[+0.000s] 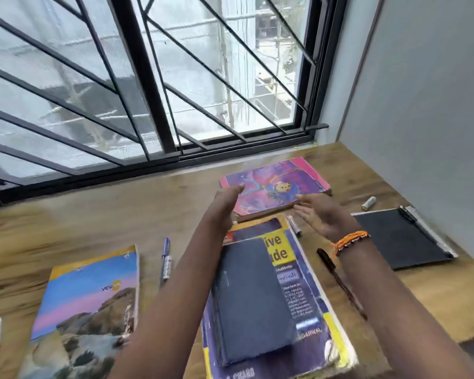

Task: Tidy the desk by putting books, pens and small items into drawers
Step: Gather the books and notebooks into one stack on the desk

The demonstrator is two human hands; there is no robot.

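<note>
Task barely begun, by the look. Left hand (226,199) and right hand (316,214) reach, fingers straight and wide, holding nothing, toward pink book (274,187). Books, pens, small items all lie on the surface (93,214); no drawer visible.

Desk: my wooden desk (175,214)
On it: pink book (277,187), yellow-purple book (307,291), landscape book (88,310), black folder (400,239), blue pen (165,258), battery (368,203)
</note>
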